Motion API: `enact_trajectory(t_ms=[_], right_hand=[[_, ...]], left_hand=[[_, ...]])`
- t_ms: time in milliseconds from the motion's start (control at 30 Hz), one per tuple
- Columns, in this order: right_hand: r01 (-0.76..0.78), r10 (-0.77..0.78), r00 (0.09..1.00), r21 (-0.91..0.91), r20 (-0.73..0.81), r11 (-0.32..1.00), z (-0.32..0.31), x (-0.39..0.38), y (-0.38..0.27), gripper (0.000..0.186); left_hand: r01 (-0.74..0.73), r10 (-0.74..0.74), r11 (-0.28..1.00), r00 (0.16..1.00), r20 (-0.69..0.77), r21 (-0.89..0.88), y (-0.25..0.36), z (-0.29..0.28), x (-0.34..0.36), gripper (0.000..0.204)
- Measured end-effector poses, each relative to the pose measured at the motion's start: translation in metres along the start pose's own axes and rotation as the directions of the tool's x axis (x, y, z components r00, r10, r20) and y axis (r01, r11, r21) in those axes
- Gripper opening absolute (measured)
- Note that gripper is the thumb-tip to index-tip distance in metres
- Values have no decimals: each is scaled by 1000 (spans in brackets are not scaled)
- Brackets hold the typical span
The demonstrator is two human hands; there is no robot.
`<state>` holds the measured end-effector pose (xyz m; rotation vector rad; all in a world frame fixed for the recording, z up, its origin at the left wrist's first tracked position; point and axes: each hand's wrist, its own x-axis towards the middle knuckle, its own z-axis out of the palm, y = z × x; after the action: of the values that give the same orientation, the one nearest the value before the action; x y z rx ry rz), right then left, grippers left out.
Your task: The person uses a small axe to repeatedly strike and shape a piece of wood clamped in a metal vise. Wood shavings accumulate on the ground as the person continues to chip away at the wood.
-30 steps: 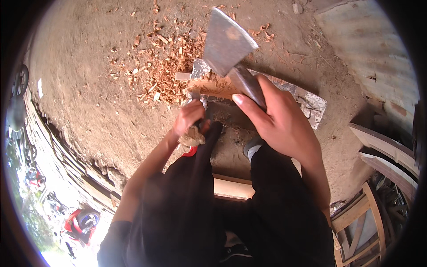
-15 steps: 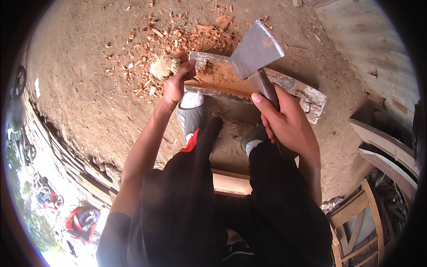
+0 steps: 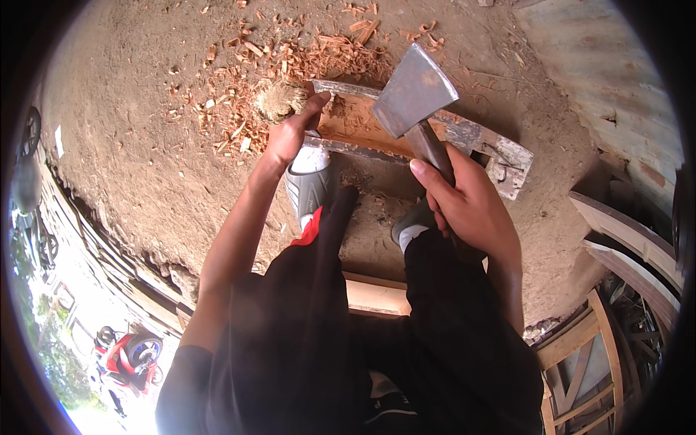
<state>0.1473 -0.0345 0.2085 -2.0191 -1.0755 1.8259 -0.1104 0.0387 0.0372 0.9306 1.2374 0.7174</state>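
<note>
Two hand tools, both held

Left hand (image 3: 293,132): closed round frayed-ended chisel (image 3: 281,100).
Brown wood piece (image 3: 349,122): on weathered bench (image 3: 512,165).
Hatchet (image 3: 415,90): gripped in right hand (image 3: 464,199).
Advisable: firm chisel grip, hatchet edge facing away.

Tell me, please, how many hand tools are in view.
2: a broad-bladed hatchet in the right hand, and what looks like a frayed-handled chisel, partly covered by the left hand. More may be hidden.
</note>
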Motion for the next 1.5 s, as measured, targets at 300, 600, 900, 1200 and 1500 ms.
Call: enact_trajectory(t_ms=[300, 600, 900, 1200, 1500], right_hand=[[-25, 25, 999, 19, 21, 1000, -3, 5, 1, 36], [-58, 57, 998, 18, 32, 998, -5, 13, 3, 37], [-6, 6, 1000, -11, 15, 1000, -3, 10, -7, 28], [508, -483, 850, 88, -208, 857, -8, -30, -108, 25], [592, -644, 765, -397, 5, 701, 56, 24, -34, 36]], left_hand=[[-225, 216, 969, 972, -92, -98, 30, -17, 13, 31], [-132, 131, 913, 991, -29, -386, 27, -27, 11, 35], [-55, 52, 981, 998, -22, -187, 7, -11, 1, 28], [-121, -43, 746, 973, 229, 655, -37, -26, 4, 43], [-162, 14, 878, 949, 314, 450, -63, -24, 9, 42]])
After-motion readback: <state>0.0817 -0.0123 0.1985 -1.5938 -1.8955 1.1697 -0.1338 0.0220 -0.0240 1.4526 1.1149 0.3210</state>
